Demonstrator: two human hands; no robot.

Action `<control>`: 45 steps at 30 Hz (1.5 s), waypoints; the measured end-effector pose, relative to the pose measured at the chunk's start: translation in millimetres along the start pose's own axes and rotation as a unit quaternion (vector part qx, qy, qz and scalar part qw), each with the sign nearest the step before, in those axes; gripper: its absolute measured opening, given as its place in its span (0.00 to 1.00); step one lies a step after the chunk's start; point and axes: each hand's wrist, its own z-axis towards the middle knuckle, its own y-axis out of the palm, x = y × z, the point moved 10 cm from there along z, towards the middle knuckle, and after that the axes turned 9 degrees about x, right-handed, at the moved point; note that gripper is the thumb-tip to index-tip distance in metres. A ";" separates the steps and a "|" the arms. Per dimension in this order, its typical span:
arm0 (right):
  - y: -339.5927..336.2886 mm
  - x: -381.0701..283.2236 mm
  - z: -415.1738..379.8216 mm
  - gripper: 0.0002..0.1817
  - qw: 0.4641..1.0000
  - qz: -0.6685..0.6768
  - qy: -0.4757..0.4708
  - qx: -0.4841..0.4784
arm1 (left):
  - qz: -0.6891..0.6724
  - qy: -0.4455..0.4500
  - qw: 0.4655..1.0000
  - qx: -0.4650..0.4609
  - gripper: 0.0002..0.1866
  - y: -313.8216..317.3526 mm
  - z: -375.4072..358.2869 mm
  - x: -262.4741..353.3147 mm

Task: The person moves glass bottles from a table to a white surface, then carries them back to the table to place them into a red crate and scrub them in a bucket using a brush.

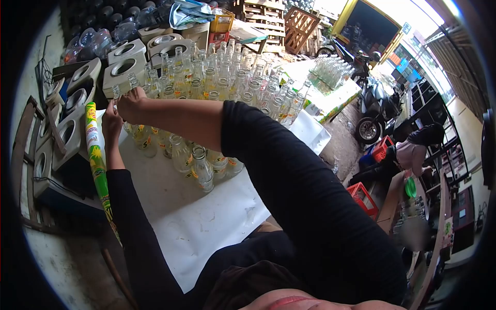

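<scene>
Many clear glass bottles (203, 170) with yellow and red labels stand close together on a white-covered table (178, 222). My right hand (133, 105) reaches across to the far left edge of the group, its fingers bent around a bottle top. Just left of it and lower, my left hand (112, 120) is raised at the same edge, fingers closed near the same bottle (117, 92). The hands nearly touch, and most of what lies between them is hidden. My right forearm passes over several bottles.
White appliance-like boxes (124, 70) and a rolled green-yellow sheet (95, 150) are at the left. A second table (338, 95) bears more bottles. Motorcycles (369, 129), red crates (363, 199) and a seated person (413, 150) are at the right. Wooden pallets (261, 23) stand behind.
</scene>
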 end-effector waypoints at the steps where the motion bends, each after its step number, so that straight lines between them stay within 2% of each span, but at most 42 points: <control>1: 0.4 0.3 2.8 0.23 1.000 0.012 0.006 0.010 | 0.015 0.009 1.000 0.012 0.16 -2.5 -0.5 0.1; 3: -2.6 4.8 0.1 0.25 0.999 0.027 0.016 0.019 | 0.032 0.020 0.999 0.019 0.16 -4.4 -3.7 -3.4; 5: -26.4 6.7 -14.8 0.30 0.999 0.037 0.020 0.011 | 0.083 0.132 0.986 0.065 0.16 -9.5 -8.7 1.1; 6: -44.4 9.4 -22.1 0.30 0.997 0.063 0.006 0.054 | 0.021 -0.006 1.000 0.013 0.19 5.9 5.4 -55.4; 7: -72.3 12.0 -37.3 0.27 0.986 0.058 -0.019 0.155 | 0.034 -0.096 0.995 0.009 0.21 -0.1 -7.7 -34.9; 8: -98.9 15.4 -59.9 0.25 0.965 0.049 -0.044 0.254 | 0.037 -0.090 0.995 0.014 0.22 1.3 -5.6 -45.7; 10: -157.4 39.1 -110.6 0.19 0.944 0.089 -0.011 0.319 | 0.032 -0.058 0.998 0.023 0.22 1.6 -3.7 -60.9; 11: -183.0 51.9 -145.6 0.19 0.937 0.088 -0.011 0.337 | 0.010 -0.077 0.997 0.023 0.22 -2.5 -13.2 -46.4; 12: -204.3 67.2 -182.5 0.19 0.931 0.085 -0.011 0.356 | 0.005 -0.080 0.996 0.039 0.22 -3.8 -11.7 -63.5; 13: -218.6 85.6 -217.5 0.19 0.917 0.068 0.000 0.394 | 0.001 -0.082 0.995 0.055 0.23 -4.5 -10.2 -80.1; 14: -227.1 107.2 -256.3 0.20 0.892 0.051 0.012 0.448 | -0.008 -0.083 0.994 0.076 0.23 -10.4 -18.6 -69.7; 15: -232.2 131.1 -293.2 0.17 0.894 0.064 0.041 0.442 | -0.017 -0.084 0.992 0.095 0.23 -18.5 -26.9 -57.0; 17: -231.4 184.7 -375.5 0.17 0.887 -0.002 0.133 0.443 | -0.024 -0.145 0.975 0.166 0.21 -36.8 -40.9 -50.2; 19: -205.5 246.1 -473.2 0.17 0.874 -0.018 0.306 0.377 | 0.000 -0.114 0.966 0.232 0.22 -65.0 -46.6 -33.5; 20: -184.0 271.8 -532.6 0.16 0.856 -0.070 0.366 0.358 | -0.025 -0.085 0.956 0.280 0.21 -81.5 -49.3 -26.0; 21: -163.4 284.2 -591.4 0.16 0.838 -0.110 0.438 0.305 | -0.051 -0.057 0.941 0.329 0.19 -98.1 -56.0 -15.3; 22: -125.8 294.7 -655.8 0.16 0.832 -0.149 0.491 0.211 | -0.047 -0.025 0.933 0.357 0.18 -113.8 -66.0 8.4; 24: -42.0 286.8 -792.4 0.15 0.801 -0.095 0.584 0.092 | -0.069 0.030 0.902 0.426 0.15 -139.8 -94.8 72.0; 27: 72.8 189.8 -978.2 0.20 0.723 -0.012 0.685 -0.092 | -0.069 0.083 0.853 0.510 0.12 -154.9 -152.7 180.7; 29: 137.9 92.0 -1077.7 0.24 0.614 0.082 0.748 -0.238 | -0.088 0.137 0.821 0.547 0.10 -141.5 -192.2 249.6; 30: 172.5 41.5 -1120.1 0.26 0.529 0.165 0.768 -0.321 | -0.074 0.155 0.815 0.554 0.09 -125.8 -213.8 288.2; 31: 199.7 -7.1 -1151.8 0.25 0.484 0.209 0.770 -0.360 | -0.131 0.173 0.810 0.545 0.11 -101.6 -233.7 317.9; 32: 215.4 -45.8 -1166.7 0.26 0.445 0.249 0.765 -0.393 | -0.171 0.201 0.813 0.519 0.12 -71.2 -249.2 345.9; 33: 255.1 -90.3 -1195.9 0.22 0.427 0.292 0.769 -0.376 | -0.211 0.226 0.814 0.491 0.14 -37.5 -266.4 372.1; 35: 296.0 -153.1 -1233.2 0.21 0.387 0.341 0.795 -0.321 | -0.233 0.139 0.878 0.394 0.17 48.0 -290.9 414.4; 37: 333.4 -176.6 -1257.8 0.20 0.350 0.354 0.833 -0.240 | -0.281 0.104 0.927 0.227 0.18 150.5 -318.2 455.4; 38: 344.5 -176.3 -1267.3 0.20 0.336 0.348 0.853 -0.195 | -0.299 0.141 0.934 0.134 0.17 199.7 -342.6 489.3; 39: 351.9 -169.8 -1275.5 0.19 0.327 0.339 0.869 -0.150 | -0.293 0.111 0.950 0.005 0.15 252.4 -371.1 513.4; 40: 357.7 -160.1 -1285.4 0.19 0.319 0.329 0.883 -0.103 | -0.312 0.100 0.937 -0.123 0.15 297.0 -408.1 541.3; 41: 358.7 -149.2 -1296.5 0.18 0.313 0.317 0.893 -0.061 | -0.275 0.193 0.916 -0.219 0.15 334.5 -449.5 572.0; 42: 345.3 -136.4 -1299.9 0.18 0.299 0.311 0.902 -0.030 | -0.293 0.192 0.863 -0.365 0.20 343.5 -498.8 618.5; 43: 329.1 -129.4 -1301.4 0.18 0.293 0.308 0.905 -0.027 | -0.296 0.291 0.801 -0.433 0.22 351.6 -539.9 647.6; 44: 288.5 -103.5 -1299.4 0.16 0.275 0.293 0.914 0.057 | -0.293 0.386 0.725 -0.490 0.24 359.3 -581.3 667.7; 45: 257.5 -84.0 -1302.2 0.14 0.254 0.276 0.916 0.140 | -0.294 0.386 0.679 -0.551 0.27 369.7 -611.5 676.2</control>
